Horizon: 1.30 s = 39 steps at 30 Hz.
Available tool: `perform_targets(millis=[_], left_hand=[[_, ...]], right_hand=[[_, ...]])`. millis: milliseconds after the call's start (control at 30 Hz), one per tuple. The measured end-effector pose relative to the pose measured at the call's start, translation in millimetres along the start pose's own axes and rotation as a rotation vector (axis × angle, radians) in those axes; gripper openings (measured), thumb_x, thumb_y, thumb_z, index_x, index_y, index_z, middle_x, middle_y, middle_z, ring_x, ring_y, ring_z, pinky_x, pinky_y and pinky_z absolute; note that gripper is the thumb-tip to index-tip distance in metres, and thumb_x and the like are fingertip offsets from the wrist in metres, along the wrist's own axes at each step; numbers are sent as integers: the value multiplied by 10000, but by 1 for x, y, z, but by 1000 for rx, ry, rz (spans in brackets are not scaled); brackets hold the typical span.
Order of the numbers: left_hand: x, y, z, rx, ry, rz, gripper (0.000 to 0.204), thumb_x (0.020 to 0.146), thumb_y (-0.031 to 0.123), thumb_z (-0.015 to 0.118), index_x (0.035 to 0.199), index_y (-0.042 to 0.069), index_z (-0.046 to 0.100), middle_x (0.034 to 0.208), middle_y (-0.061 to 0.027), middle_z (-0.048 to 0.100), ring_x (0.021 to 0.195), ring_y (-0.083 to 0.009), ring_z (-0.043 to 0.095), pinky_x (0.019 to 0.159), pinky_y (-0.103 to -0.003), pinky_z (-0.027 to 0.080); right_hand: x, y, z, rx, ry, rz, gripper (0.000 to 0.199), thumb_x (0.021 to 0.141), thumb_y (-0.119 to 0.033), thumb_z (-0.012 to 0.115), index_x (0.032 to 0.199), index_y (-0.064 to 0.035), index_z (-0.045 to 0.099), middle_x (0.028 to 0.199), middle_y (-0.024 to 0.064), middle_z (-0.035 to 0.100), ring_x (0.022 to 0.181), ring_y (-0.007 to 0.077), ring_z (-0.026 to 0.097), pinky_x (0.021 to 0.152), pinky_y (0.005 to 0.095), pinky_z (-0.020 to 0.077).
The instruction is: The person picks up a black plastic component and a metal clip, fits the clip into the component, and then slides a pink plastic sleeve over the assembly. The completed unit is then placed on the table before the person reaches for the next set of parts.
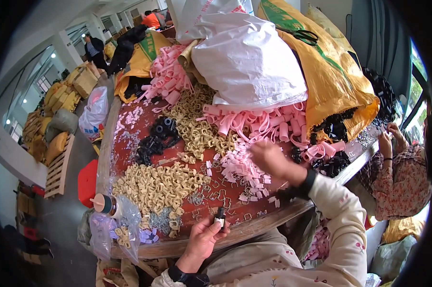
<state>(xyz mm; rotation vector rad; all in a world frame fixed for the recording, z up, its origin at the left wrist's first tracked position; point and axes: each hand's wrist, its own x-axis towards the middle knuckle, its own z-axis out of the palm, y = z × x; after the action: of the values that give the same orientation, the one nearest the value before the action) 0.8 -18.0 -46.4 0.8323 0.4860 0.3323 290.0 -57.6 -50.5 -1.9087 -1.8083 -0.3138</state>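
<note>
My left hand (204, 240) is closed on a small black plastic piece (220, 215) with a pale patch on it, held upright just over the table's near edge. My right hand (273, 161) is stretched forward over a heap of small pale pink plastic pieces (242, 165). Its fingers are smeared by motion, so I cannot tell whether they hold anything. Between the hands, thin metal wire clips (221, 195) lie scattered on the red tabletop (197, 210). To the left is a large heap of small beige plastic pieces (156, 185).
Farther back lie black tubular parts (163, 131) and larger pink looped parts (268, 123). A white sack (249, 62) and a yellow sack (340, 91) with scissors (299, 36) on it stand behind. At left is a lidded bottle (106, 204). Another person's hands (390, 138) work at right.
</note>
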Motion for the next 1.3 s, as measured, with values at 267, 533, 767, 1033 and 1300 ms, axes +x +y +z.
perform_targets(millis=[267, 533, 767, 1033, 1300], left_hand=[[-3, 2, -1, -52, 33, -34, 256, 793, 76, 513, 1031, -5, 462, 905, -150, 560, 757, -194, 575, 632, -239, 486], [-7, 2, -10, -123, 22, -75, 265, 792, 64, 516, 1046, 2, 478, 908, -121, 563, 734, -161, 568, 608, -211, 476], [-4, 11, -11, -162, 56, -33, 261, 789, 64, 529, 1042, 11, 497, 845, -46, 552, 676, -96, 514, 559, -173, 434], [-6, 14, -6, -102, 116, 64, 239, 777, 106, 569, 993, 17, 517, 687, -11, 533, 560, -59, 470, 464, -161, 352], [-14, 18, -15, 63, 46, 131, 207, 780, 78, 553, 966, -1, 508, 719, -32, 535, 557, -63, 463, 453, -164, 335]], right_hand=[[41, 79, 26, -414, -279, 261, 174, 685, -88, 491, 851, -81, 545, 830, 99, 569, 761, 242, 558, 642, 371, 411], [23, 67, 7, -311, -482, 228, 228, 695, -190, 534, 902, -95, 522, 804, 109, 560, 753, 268, 550, 645, 409, 389], [20, 8, -31, -7, -185, 43, 301, 708, -284, 573, 918, -79, 504, 795, 119, 553, 769, 276, 536, 682, 421, 370], [16, -71, -56, 159, -391, -154, 391, 698, -256, 621, 1000, -38, 499, 854, 137, 530, 752, 298, 522, 655, 364, 416], [9, -112, -56, 588, -566, -145, 443, 675, -203, 642, 1054, -44, 480, 911, 147, 510, 782, 327, 524, 681, 364, 440]])
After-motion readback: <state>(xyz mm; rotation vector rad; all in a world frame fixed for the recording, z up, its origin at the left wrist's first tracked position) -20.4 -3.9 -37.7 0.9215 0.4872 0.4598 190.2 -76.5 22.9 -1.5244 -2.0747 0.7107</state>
